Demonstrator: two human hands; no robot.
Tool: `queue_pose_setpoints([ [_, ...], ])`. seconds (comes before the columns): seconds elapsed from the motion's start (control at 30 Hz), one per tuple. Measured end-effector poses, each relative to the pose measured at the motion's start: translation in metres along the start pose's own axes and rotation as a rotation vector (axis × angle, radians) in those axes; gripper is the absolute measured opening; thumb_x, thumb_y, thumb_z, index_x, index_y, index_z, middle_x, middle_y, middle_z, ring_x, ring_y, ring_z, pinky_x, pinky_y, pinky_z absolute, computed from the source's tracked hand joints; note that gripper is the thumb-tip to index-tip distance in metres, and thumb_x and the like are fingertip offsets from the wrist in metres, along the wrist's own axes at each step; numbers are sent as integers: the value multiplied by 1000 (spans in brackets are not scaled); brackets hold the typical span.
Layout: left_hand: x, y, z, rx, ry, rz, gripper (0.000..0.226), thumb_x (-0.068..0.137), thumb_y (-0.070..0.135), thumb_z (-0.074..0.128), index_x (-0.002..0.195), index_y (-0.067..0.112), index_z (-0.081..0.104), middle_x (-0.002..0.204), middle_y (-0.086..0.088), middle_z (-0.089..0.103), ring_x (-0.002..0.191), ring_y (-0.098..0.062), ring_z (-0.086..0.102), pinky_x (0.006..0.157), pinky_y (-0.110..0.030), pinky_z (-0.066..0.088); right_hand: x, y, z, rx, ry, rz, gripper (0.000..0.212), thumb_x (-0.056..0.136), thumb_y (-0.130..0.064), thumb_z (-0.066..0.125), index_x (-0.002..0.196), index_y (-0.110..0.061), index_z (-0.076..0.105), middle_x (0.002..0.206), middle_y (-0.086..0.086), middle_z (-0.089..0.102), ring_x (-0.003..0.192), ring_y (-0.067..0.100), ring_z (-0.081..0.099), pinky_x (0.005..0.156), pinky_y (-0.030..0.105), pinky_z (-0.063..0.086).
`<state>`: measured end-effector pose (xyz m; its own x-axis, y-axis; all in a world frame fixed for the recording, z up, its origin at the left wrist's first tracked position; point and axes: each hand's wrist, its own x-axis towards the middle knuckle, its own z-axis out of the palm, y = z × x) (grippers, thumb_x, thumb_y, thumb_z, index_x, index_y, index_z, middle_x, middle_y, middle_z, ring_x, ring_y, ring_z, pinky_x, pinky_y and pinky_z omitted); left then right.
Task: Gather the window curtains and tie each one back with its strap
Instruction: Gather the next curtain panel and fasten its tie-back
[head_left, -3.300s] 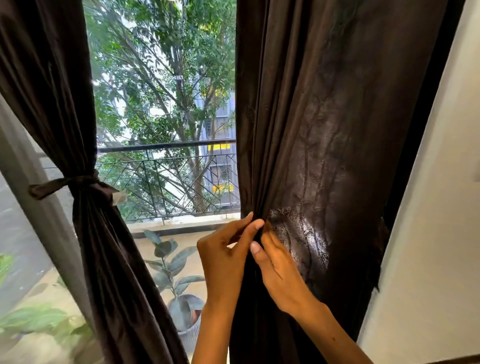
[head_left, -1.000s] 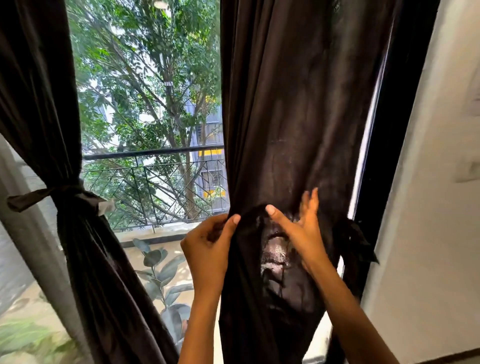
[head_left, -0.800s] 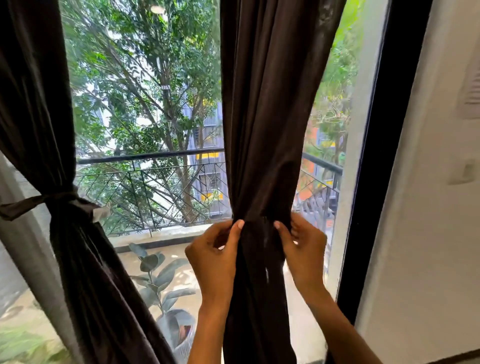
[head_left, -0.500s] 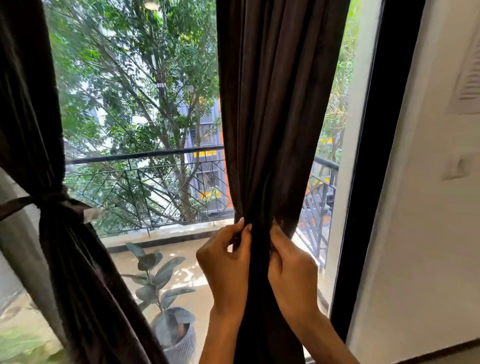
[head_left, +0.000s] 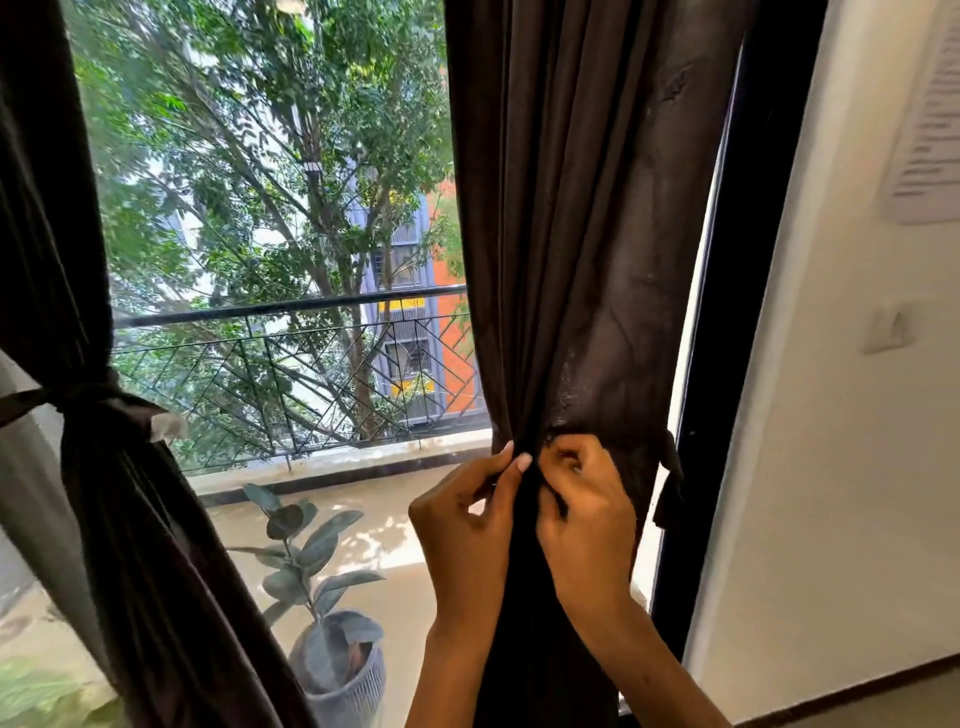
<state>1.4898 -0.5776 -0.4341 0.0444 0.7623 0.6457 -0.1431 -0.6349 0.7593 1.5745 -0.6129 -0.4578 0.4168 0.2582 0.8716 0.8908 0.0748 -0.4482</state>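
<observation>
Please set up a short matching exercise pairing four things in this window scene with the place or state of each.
Things:
1. left curtain
2. right curtain
3. potted plant
4. paper notice

States or places:
A. pinched at mid-height by the left hand and right hand
B. on the wall at the right
C. outside, on the balcony floor
D. already tied back with its strap

Pairs: 1-D, 2-A, 3-C, 4-B

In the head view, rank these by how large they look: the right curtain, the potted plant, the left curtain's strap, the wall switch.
1. right curtain
2. potted plant, though it stands farther away outside
3. left curtain's strap
4. wall switch, blurred
</observation>
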Motion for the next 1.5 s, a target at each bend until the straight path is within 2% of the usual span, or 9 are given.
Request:
queue_pose_setpoints([
  [0.23,5,4,0,35,-26,2,16,68,17,83,77,27,75,68,18,71,63,5,66,63,-13,49,2,4,-22,158,-394,19,34,79,-23,46,102,-12,68,112,-3,53,95,15,59,76,38,53],
  [0.37,11,-2,1,35,-11,-21,24,73,15,80,70,37,69,65,19,70,60,6,63,64,-21,52,14,18,-33,208,-144,139,39,85,-37,61,123,-27,62,147,-2,36,137,10,34,112,19,27],
  [0.5,16,-10,1,-7,-18,-81,15,72,19,81,69,31,72,66,13,71,62,-3,64,68,-35,56,39,26,-34,484,-161,490,96,72,-43,74,150,-29,21,149,-5,40,135,6,39,113,38,34],
  [0.7,11,-9,14,64,-4,-21,10,74,15,79,75,24,74,68,13,72,62,5,65,62,-23,54,19,11,-22,141,-54,222,45,90,-8,53,129,-30,58,72,-16,65,67,-3,60,62,14,46],
  [0.83,4,-7,25,72,-28,-6,8,76,9,77,82,15,76,69,14,72,65,4,67,61,-15,51,13,8,-20,101,-301,157,60,89,-15,41,141,-41,27,139,-8,53,100,11,65,79,24,53],
  [1.0,2,3,34,15,-41,-43,17,76,14,74,71,30,73,62,20,69,58,9,58,55,-7,43,19,29,-29,291,-520,124,63,81,-37,30,145,-33,32,154,-15,24,136,-10,26,102,1,23],
  [1.2,10,-1,50,-18,75,-161,12,73,12,78,72,23,74,66,7,73,63,-4,67,65,-23,53,36,57,-32,538,-446,229,36,94,-35,49,129,-30,54,146,-18,36,130,-15,32,102,6,29],
  [1.33,16,0,53,-58,93,-215,17,73,3,76,68,19,72,63,5,71,59,-1,64,61,-15,51,66,82,-29,621,-400,491,62,80,-43,67,136,-31,44,140,-11,50,128,-2,44,108,25,37],
  [1.5,13,-1,55,-3,160,-220,15,73,6,77,67,19,72,62,4,71,59,-4,64,63,-20,52,79,89,-29,673,-363,492,21,73,-12,80,91,-17,70,77,0,73,75,11,70,74,27,55],
])
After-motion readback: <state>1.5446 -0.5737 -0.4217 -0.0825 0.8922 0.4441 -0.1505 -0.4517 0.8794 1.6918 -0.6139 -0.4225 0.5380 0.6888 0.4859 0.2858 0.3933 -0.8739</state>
